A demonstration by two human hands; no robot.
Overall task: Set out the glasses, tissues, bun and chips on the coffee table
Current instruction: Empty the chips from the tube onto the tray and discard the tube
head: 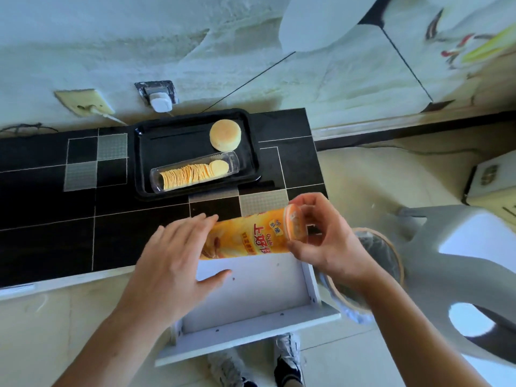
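Note:
An orange chips can (251, 237) lies on its side over the open white drawer (251, 303), at the front edge of the black coffee table (55, 219). My left hand (178, 258) holds its bottom end with nearly straight fingers. My right hand (324, 233) pinches the translucent lid at its top end. On the black tray (167, 141) at the table's back lie a round pale bun (225, 135) and a clear plastic sleeve of stacked chips (192, 173). No glasses or tissues are in view.
A round wicker bin (377, 263) stands on the floor right of the drawer. A grey plastic stool (460, 275) is further right. Wall sockets with a white plug (160, 103) sit behind the table. My shoes (287, 356) show below the drawer front.

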